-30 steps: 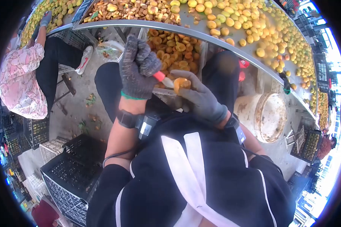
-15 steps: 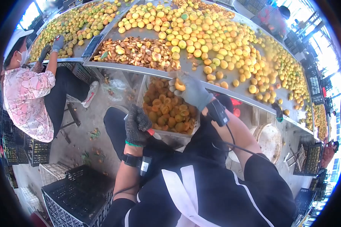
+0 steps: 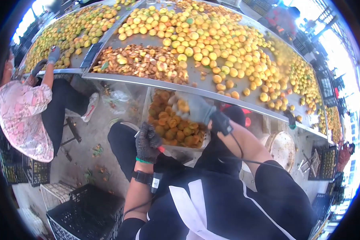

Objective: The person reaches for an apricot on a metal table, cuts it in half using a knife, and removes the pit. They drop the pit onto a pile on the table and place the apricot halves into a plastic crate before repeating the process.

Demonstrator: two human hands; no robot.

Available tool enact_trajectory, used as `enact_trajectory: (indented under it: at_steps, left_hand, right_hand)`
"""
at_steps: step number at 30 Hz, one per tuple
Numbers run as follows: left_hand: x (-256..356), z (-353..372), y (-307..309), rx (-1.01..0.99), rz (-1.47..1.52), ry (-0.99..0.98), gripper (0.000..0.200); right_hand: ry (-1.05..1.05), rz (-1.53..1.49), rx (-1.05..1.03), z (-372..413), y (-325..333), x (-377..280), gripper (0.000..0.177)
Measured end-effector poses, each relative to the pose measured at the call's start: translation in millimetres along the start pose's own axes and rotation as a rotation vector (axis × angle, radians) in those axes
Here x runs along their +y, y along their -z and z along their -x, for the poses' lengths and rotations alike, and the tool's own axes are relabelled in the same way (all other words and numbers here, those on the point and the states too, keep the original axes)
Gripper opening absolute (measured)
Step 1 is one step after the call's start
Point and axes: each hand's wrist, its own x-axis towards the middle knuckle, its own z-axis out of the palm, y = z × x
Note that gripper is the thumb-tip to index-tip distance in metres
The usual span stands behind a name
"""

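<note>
My left hand point(image 3: 148, 143), in a dark knitted glove, is closed round a small red-handled knife point(image 3: 161, 149). A thin pale end pokes out on the other side of the fist. My right hand point(image 3: 197, 109), in a grey glove and blurred, is over the right side of a crate of halved apricots point(image 3: 145, 109) between my knees. An apricot half point(image 3: 183, 105) shows at its fingers. Above the crate, a metal-edged table point(image 3: 212, 93) bears a heap of whole apricots point(image 3: 228, 52) and a pile of small brownish pieces, seemingly pits point(image 3: 140, 62).
To the left sits a co-worker in a pink patterned top point(image 3: 24, 114), gloved hands at fruit on the adjoining table. A black crate point(image 3: 84, 212) stands at my lower left. A white round bucket point(image 3: 282, 148) is on the right, under the table edge.
My right hand has come down from the table edge to over the crate, with the apricot half at its fingers. My left hand keeps its grip on the knife. The view has shifted slightly.
</note>
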Motion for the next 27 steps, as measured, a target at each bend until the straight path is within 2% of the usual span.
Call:
enact_trajectory:
  at_steps: [1, 3, 4, 6, 7, 8, 10, 11, 12, 14, 16, 18, 20, 21, 23, 24, 26, 27]
  left_hand:
    - [0, -1, 0, -0.015, 0.010, -0.018, 0.032]
    - [-3, -1, -8, -0.021, -0.006, -0.045, 0.032]
    - [-6, -1, -10, -0.039, -0.018, -0.020, 0.032]
    - [-9, -1, -10, -0.006, -0.057, -0.042, 0.029]
    - [-11, -2, -8, 0.000, -0.059, -0.017, 0.029]
    - [-13, -1, -8, -0.013, -0.072, -0.002, 0.029]
    - [-15, -3, -8, 0.048, -0.117, 0.019, 0.029]
    - [-15, -3, -8, 0.053, -0.116, 0.031, 0.028]
    - [-17, -4, -7, 0.043, -0.128, 0.044, 0.028]
    - [-20, -6, -7, 0.087, -0.128, 0.038, 0.027]
    - [-21, -6, -14, 0.118, -0.159, 0.043, 0.027]
    - [-24, -6, -15, 0.154, -0.185, 0.044, 0.027]
    - [-28, -11, -12, 0.146, -0.230, 0.065, 0.028]
    - [-30, -12, -11, 0.147, -0.233, 0.065, 0.028]
    - [-35, -16, -8, 0.206, -0.301, 0.123, 0.026]
    - [-38, -19, -8, 0.208, -0.305, 0.117, 0.026]
    - [-45, -23, -8, 0.265, -0.398, 0.136, 0.024]
    - [-48, -24, -12, 0.272, -0.403, 0.130, 0.024]
  right_hand:
    - [0.012, -0.010, 0.024, 3, 4, 22, 0.039]
    - [0.401, 0.349, 0.236, -1, 19, 64, 0.035]
    - [0.412, 0.341, 0.266, 11, 17, 63, 0.035]
    - [0.301, 0.748, 0.471, 31, 13, 57, 0.035]
    - [0.390, 0.563, 0.416, 28, 18, 65, 0.033]
    - [0.399, 0.553, 0.437, 35, 26, 64, 0.033]
    - [0.283, 0.170, 0.071, 68, 20, 33, 0.031]
    - [0.346, 0.291, 0.037, 77, 31, 22, 0.028]
    - [0.355, 0.283, 0.053, 83, 47, 12, 0.028]
    - [0.527, 0.511, 0.271, 94, 88, -11, 0.026]
    - [0.906, 1.182, 0.714, 106, 147, -34, 0.025]
    - [0.513, 0.843, 1.046, 113, 211, -55, 0.029]
    - [0.458, 1.124, 1.289, 126, 278, -62, 0.045]
    - [0.457, 1.121, 1.289, 134, 287, -68, 0.045]
    - [0.159, 1.177, 1.552, 140, 303, -79, 0.054]
    - [0.164, 1.172, 1.548, 138, 313, -83, 0.054]
    - [0.046, 1.060, 1.407, 129, 330, -87, 0.058]
    - [0.070, 1.183, 1.378, 121, 330, -90, 0.057]
